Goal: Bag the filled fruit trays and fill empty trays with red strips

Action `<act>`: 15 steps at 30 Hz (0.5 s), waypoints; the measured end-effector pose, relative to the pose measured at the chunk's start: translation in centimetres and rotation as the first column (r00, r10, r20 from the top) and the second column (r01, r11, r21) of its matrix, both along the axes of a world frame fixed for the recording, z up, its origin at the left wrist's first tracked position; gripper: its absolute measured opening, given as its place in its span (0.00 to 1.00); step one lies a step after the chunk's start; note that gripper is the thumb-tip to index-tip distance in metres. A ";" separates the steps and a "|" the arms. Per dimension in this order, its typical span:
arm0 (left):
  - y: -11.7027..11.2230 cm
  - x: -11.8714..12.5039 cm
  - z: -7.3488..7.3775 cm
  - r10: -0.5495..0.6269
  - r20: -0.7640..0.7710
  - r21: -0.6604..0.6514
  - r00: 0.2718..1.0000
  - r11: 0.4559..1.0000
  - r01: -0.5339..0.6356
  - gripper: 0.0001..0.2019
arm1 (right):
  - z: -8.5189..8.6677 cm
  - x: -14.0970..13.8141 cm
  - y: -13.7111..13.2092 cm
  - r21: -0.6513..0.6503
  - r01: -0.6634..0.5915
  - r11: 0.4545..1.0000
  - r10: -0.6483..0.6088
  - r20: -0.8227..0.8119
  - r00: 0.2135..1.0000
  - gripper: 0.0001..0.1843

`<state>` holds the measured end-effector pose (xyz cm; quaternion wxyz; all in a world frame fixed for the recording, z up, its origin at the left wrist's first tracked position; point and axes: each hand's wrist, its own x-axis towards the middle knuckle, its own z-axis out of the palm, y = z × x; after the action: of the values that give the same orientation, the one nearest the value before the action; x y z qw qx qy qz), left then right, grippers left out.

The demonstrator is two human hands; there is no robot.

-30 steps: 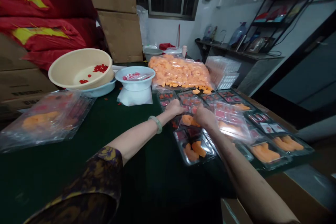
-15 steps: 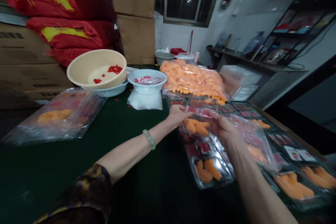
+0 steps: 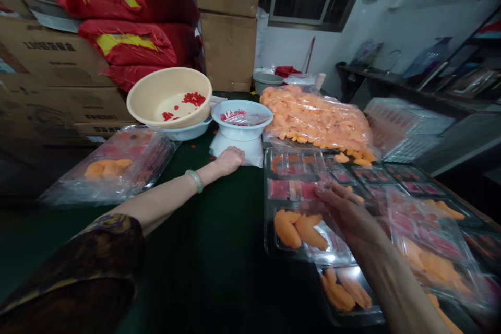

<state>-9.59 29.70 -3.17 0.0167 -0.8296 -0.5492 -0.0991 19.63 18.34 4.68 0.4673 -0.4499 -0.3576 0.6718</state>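
My right hand grips the right edge of a clear plastic tray low over the dark green table. The tray holds orange fruit pieces in its near cell and red packets in the middle ones. Away from the tray, my left hand, with a green bangle on its wrist, rests curled against a white stack under a white bowl. What its fingers hold is hidden. More filled trays lie to the right, blurred.
A big clear bag of orange pieces lies behind the trays. A cream basin with red bits stands at the back left, beside a bag of packed trays. Empty clear trays are stacked at the right. Cardboard boxes and red sacks stand behind.
My left hand let go of the tray and moved left to the white stack. My right hand brought the tray down and nearer. The view swung left.
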 end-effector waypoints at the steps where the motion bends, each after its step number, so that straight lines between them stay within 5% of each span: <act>1: 0.0 0.0 -0.2 -0.029 -0.048 0.004 0.998 1.000 0.029 0.09 | 0.0 0.0 -0.1 0.010 0.000 1.000 -0.001 0.019 1.000 0.15; 7: -0.3 -0.2 0.2 -0.065 -0.224 0.047 0.972 0.996 0.077 0.14 | -0.6 0.1 -0.5 0.009 -0.140 0.990 0.140 0.021 0.990 0.14; 15: 2.6 -0.3 1.4 -0.029 -0.236 0.075 0.971 0.996 0.048 0.14 | -1.9 -0.6 -1.5 -0.040 -0.269 0.962 0.266 -0.054 0.962 0.13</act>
<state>-9.92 32.31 -1.75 0.1129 -0.8448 -0.5226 -0.0229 19.05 16.88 2.73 0.3700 -0.3920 -0.3878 0.7476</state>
